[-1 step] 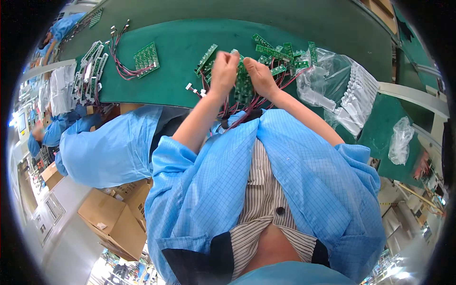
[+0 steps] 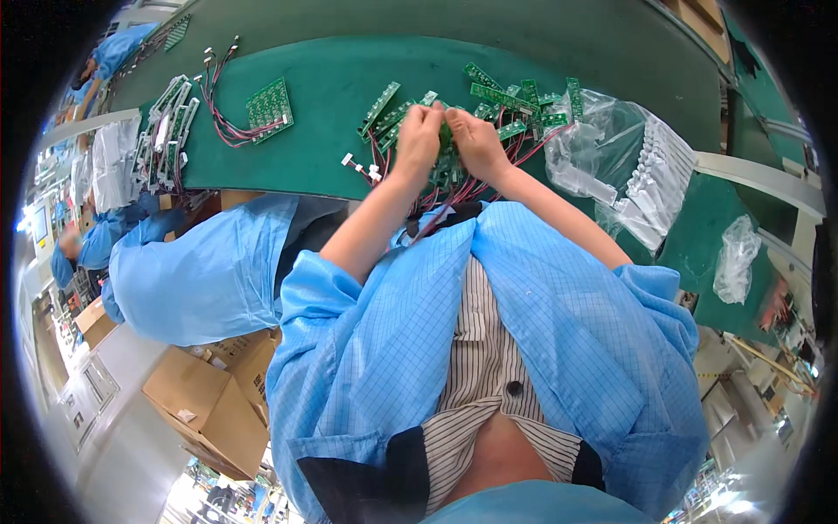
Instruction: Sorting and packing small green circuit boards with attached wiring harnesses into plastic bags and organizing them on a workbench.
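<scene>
My left hand (image 2: 417,147) and my right hand (image 2: 478,147) meet over the near half of the bench, fingertips almost touching. Both are closed, pinching a green circuit board (image 2: 447,166) that hangs between them, its upper part covered by my fingers. Dark red and black wires (image 2: 443,210) trail below the board towards my jacket. Left of my left hand lie narrow green circuit board strips (image 2: 380,109), with white connectors (image 2: 358,166) on wire ends nearby. Beyond my right hand is a loose heap of more strips (image 2: 506,98) with wires among them.
A clear plastic bag (image 2: 585,148) and a row of white plastic parts (image 2: 659,170) lie to the right. Further left are a separate square board (image 2: 269,109) and a stack of white frames (image 2: 164,131). A person in blue (image 2: 205,271) stands close on my left, near a cardboard box (image 2: 209,402).
My left hand has come a little down and to the right, closer to my right hand. The fingers now cover more of the board's upper part. My right hand has barely moved.
</scene>
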`<state>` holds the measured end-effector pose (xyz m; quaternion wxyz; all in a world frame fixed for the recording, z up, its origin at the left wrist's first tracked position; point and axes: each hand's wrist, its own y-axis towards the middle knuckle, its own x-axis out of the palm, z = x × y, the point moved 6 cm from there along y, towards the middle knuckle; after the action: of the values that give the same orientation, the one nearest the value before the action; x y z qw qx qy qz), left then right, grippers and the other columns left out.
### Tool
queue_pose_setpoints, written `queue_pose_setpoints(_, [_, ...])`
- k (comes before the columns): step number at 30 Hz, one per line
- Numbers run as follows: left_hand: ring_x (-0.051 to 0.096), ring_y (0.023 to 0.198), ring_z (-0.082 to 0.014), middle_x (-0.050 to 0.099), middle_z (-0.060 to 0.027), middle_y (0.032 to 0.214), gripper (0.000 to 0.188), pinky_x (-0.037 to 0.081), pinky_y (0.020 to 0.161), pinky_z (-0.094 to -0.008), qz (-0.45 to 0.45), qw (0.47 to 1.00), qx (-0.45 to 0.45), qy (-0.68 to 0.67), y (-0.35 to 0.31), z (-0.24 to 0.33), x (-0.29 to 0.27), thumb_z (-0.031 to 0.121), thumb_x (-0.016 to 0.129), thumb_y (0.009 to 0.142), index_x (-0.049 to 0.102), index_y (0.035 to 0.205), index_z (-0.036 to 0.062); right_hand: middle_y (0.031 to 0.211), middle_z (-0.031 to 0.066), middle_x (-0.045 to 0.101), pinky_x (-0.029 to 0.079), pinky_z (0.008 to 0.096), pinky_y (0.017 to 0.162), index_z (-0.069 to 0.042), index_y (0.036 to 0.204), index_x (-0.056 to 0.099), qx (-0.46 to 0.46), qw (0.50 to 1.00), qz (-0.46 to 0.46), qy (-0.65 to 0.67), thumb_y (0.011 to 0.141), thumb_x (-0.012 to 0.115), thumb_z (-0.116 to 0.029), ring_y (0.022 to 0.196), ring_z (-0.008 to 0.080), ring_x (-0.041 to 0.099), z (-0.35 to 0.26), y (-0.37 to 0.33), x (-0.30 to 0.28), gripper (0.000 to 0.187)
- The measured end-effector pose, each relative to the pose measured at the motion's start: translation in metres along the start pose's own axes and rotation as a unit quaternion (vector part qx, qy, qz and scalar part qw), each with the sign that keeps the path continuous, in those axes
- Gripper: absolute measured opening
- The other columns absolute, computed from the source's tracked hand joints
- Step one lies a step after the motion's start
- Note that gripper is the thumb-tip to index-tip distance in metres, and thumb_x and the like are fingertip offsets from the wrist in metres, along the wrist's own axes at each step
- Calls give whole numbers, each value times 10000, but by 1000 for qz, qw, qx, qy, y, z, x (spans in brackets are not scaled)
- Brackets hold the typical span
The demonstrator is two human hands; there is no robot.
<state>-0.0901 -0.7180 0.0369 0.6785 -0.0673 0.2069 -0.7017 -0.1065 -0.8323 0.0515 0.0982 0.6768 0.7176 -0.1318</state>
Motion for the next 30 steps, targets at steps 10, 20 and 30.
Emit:
queue_pose_setpoints(10, [380, 593, -95, 409, 17, 626, 358, 321, 536, -278, -4, 961, -124, -248, -14, -28, 16, 370, 420, 889, 469, 656, 103, 591, 169, 554, 420, 431, 479, -71, 647, 582, -74, 993, 12, -95, 884, 317, -451, 562, 359, 553, -20, -12, 10, 521])
queue_pose_setpoints(20, [427, 590, -121, 436, 8, 638, 346, 363, 527, -294, 25, 900, -185, -393, -19, -44, 26, 401, 439, 874, 452, 662, 128, 602, 159, 568, 433, 430, 495, -87, 691, 571, -46, 987, 38, -147, 881, 350, -392, 569, 354, 560, -19, -16, 9, 421])
queue_pose_setpoints(30, [455, 583, -104, 446, 40, 600, 295, 373, 544, -274, -27, 908, -249, -337, -21, -34, 27, 364, 443, 871, 462, 660, 159, 626, 164, 561, 424, 403, 496, -49, 655, 537, -146, 982, -6, -118, 883, 398, -277, 567, 334, 552, -18, -19, 8, 350])
